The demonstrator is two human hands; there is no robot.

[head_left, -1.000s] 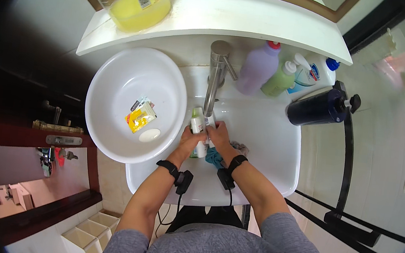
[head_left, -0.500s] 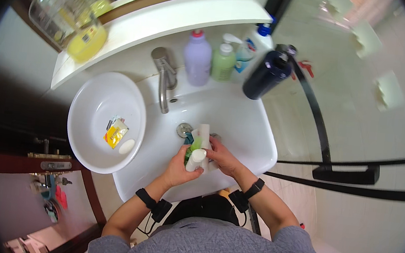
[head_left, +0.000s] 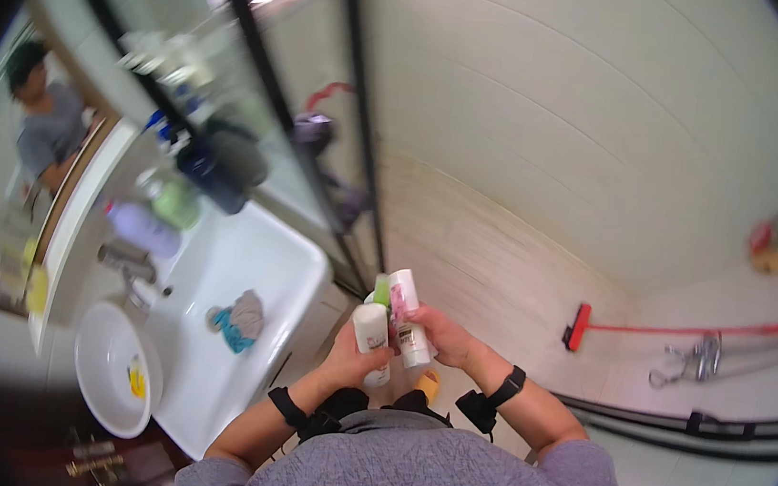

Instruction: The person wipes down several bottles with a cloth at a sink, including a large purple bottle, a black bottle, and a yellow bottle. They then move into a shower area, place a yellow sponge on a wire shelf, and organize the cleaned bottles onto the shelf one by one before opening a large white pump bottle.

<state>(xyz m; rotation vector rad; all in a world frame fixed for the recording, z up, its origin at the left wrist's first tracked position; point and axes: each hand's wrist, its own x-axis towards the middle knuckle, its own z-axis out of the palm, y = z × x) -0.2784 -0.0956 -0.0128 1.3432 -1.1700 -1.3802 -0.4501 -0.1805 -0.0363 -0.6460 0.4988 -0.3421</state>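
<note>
My left hand [head_left: 344, 365] is closed round a white bottle [head_left: 370, 325] in front of my body. Beside it, my right hand [head_left: 451, 340] grips a white tube with pink print [head_left: 403, 293]. A green item [head_left: 383, 290] shows between the two; which hand bears it I cannot tell. Both hands are out past the right side of the white sink [head_left: 295, 266]. In the sink lies a crumpled grey and teal cloth [head_left: 241, 319].
A white basin [head_left: 94, 368] holding a yellow packet [head_left: 138, 381] stands at the left, near the faucet [head_left: 126, 261]. Purple [head_left: 143, 228], green [head_left: 175, 203] and dark blue [head_left: 214, 175] bottles line the sink's back. Dark-framed glass panels rise beyond; a red-handled brush [head_left: 578, 328] is at right.
My view and body have turned right, so the sink now sits at the left. My hands, still holding the containers, have left the space over the sink. The cloth in it now shows fully.
</note>
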